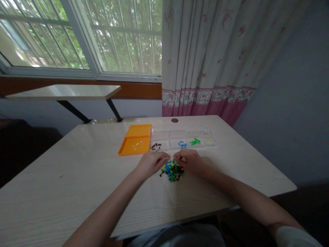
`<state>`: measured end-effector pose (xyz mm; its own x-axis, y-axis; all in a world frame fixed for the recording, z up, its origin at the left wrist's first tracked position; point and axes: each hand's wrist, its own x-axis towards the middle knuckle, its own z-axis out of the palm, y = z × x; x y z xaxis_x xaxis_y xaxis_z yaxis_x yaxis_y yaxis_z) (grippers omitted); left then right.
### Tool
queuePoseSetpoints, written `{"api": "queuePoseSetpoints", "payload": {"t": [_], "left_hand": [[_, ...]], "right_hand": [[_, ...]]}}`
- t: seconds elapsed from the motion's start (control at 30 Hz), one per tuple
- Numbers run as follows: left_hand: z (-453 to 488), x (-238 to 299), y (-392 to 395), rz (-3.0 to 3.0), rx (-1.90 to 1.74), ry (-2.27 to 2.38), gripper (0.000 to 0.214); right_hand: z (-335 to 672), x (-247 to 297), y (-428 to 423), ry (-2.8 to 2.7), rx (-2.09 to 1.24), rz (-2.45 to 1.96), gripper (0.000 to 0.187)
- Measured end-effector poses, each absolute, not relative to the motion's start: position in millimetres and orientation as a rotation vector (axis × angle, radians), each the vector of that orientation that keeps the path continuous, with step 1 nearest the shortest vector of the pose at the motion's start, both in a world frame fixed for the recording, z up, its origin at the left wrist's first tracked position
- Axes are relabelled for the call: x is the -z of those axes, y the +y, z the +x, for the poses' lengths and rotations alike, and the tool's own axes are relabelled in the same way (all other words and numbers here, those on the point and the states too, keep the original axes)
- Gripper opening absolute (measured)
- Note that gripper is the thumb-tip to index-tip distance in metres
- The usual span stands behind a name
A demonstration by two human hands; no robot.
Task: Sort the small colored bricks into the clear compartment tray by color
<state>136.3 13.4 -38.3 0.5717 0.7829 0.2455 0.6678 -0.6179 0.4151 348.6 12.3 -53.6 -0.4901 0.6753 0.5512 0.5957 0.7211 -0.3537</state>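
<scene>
Pieces (pixel 172 171) heaped on tabletop (pixel 77 178); left hand (pixel 151 163), right hand (pixel 190 160) curled over them, hold unclear. I'd pinch single colours.

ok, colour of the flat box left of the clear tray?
The flat box is orange; the head view shows it.

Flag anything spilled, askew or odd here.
Only a loose heap of small mixed-colour plastic pieces lies bare on the pale wooden table between the left hand and right hand, outside the clear compartment tray.
</scene>
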Motion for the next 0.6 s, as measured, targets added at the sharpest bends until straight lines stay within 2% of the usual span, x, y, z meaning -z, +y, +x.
{"api": "queuePoseSetpoints", "payload": {"t": [0.17,0.6], "left_hand": [[123,39,18,2.642,-0.358,1.179,0.024],[131,42,15,2.694,-0.286,1.170,0.020]], "right_hand": [[360,53,23,-2.067,-0.067,-0.936,0.017],[366,55,27,-1.994,-0.038,-0.877,0.015]]}}
